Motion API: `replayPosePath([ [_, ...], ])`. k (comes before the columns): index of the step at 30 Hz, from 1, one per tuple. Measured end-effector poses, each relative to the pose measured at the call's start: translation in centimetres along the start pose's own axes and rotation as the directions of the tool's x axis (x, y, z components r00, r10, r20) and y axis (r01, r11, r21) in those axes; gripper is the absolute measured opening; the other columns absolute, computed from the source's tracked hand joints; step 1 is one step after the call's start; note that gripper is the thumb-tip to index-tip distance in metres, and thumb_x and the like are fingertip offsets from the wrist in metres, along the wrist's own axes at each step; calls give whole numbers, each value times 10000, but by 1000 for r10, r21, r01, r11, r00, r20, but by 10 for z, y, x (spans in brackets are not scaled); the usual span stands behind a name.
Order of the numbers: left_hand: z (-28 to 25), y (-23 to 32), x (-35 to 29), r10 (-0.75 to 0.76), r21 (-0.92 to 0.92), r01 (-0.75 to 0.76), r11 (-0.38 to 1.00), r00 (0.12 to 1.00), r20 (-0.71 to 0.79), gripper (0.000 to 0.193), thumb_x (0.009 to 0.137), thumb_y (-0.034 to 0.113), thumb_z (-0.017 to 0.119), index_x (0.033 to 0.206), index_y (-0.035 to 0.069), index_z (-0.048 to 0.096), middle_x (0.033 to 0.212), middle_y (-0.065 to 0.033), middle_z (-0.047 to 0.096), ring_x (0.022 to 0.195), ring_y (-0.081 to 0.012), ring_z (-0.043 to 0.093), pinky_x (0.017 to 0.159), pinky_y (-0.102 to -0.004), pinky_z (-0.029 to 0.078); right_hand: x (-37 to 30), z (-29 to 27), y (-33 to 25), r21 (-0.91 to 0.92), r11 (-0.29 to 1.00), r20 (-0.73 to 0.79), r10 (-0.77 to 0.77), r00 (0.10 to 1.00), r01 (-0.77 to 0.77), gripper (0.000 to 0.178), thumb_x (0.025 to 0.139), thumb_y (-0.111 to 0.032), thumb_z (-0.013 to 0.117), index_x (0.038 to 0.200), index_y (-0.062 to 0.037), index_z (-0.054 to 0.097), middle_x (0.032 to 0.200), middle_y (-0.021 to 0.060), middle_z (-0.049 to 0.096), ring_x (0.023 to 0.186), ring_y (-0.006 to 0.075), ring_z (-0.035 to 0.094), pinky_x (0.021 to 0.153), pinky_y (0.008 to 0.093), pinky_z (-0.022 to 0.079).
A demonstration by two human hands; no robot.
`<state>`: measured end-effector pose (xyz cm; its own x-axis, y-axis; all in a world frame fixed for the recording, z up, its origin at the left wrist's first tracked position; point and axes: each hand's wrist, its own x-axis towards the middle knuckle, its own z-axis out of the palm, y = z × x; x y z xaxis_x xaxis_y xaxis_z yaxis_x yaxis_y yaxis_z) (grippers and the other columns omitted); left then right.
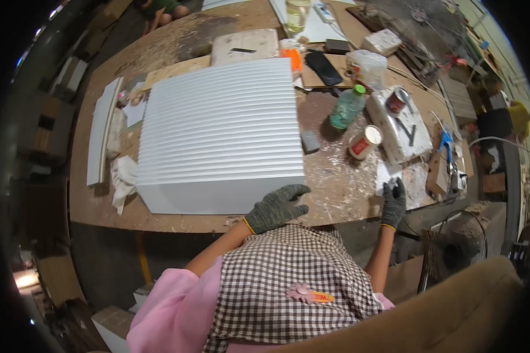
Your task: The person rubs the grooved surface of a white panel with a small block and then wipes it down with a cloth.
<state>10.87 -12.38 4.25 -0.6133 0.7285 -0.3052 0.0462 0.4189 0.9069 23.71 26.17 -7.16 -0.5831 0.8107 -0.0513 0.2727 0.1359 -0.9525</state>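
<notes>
The ribbed panel [218, 123] is laid on the table [335, 182], ribs seemingly complete; what remains cannot be told. The left hand [275, 209] is spread at the panel's near-right corner; the right hand [394, 206], apart, is placed at a white sheet [387, 170], grip unclear.

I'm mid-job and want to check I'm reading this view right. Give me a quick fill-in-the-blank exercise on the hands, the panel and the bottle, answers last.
1. The hand nearest the ribbed panel is the person's ____ one.
2. The other hand also wears a ____.
3. The plastic bottle has a ____ cap.
4. In the picture, the bottle stands to the ____ of the panel.

Missing words: left; glove; green; right.
</notes>
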Motion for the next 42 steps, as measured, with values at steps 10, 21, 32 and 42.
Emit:
replayPosePath([
  [10, -29, -36, -66, -28, -37, 24, 999, 991, -132, 485, 962, 291, 697, 1376, 74, 565, 1353, -147, 602, 1218, -266, 619, 1014, -382, 543, 31, 2, 27, -886, 218, 346, -277, 897, 409, 538, 903, -332, 632, 1385, -99, 578, 1090, 238, 641, 924, 425, 617, 810, 514, 500],
  [21, -156, -139, -181, 451, 533, -15, 846, 553, -700, 357, 862, 134, 737, 1206, 68, 664, 1326, -145, 632, 1236, -312, 596, 1050, -415, 482, 69, -77, 67, -615, 775, 55, -143, 988, 146, 467, 1046, -271, 528, 1410, 23, 510, 1346, 176, 624, 1186, 305, 615, 984, 386, 534],
  [32, -289, -203, -215, 530, 726, 215, 653, 555, -641, 457, 903, 311, 701, 1262, 39, 624, 1456, -174, 523, 1414, -373, 412, 1179, -524, 310, -156, 227, -134, 815, 235, 563, -100, 821, -530, 490, 1028, -315, 577, 1412, -20, 506, 1369, 172, 592, 1183, 307, 605, 1019, 436, 528],
  [42, -294, -210, -187, 480, 730, 245, 638, 614, -626, 492, 914, 337, 648, 1312, 50, 618, 1423, -220, 545, 1338, -404, 487, 1176, -545, 313, -225, 498, -289, -136, 702, 580, -516, 631, 699, 328, 880, -262, 731, 1195, -169, 732, 1002, 137, 675, 940, 276, 646, 808, 394, 515],
])
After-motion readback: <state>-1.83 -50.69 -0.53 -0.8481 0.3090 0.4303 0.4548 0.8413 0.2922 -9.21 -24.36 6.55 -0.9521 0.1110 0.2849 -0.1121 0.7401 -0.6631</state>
